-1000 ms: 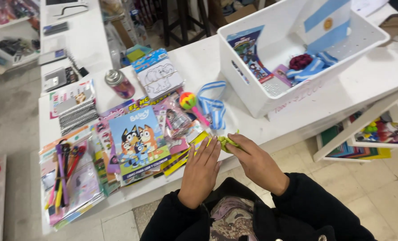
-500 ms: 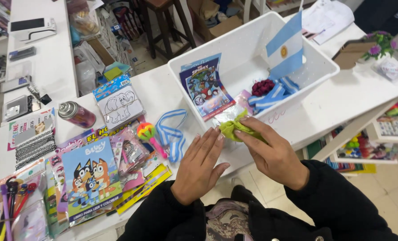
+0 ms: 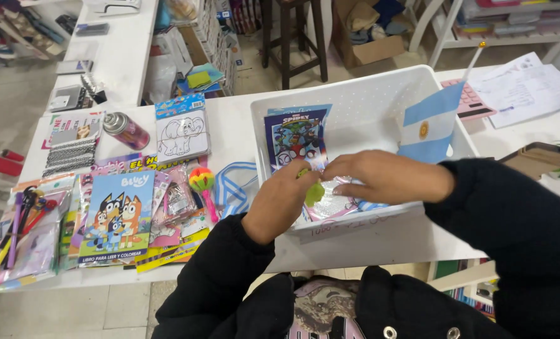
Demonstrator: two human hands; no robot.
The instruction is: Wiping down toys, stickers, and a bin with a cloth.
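Both my hands are over the near part of a white plastic bin (image 3: 380, 94) on the white table. My left hand (image 3: 280, 201) and my right hand (image 3: 380, 177) pinch a small yellow-green item (image 3: 313, 192) between their fingertips. Inside the bin lie a superhero colouring book (image 3: 292, 135), a clear packet and a small light-blue and white flag (image 3: 427, 129) on a stick. Blue-and-white ribbon (image 3: 229, 188) lies on the table just left of the bin.
Left of the bin are a cartoon-dog colouring book (image 3: 118, 216), an elephant colouring pad (image 3: 180, 133), a rainbow ball toy (image 3: 201, 181), a spray can (image 3: 126, 130), pen packets (image 3: 22, 229). Papers (image 3: 521, 88) and a pink calculator lie at the right. A stool stands beyond the table.
Both hands carried the yellow-green item from the table's front edge up and right, over the bin. The view shifted so the bin now sits in the centre.
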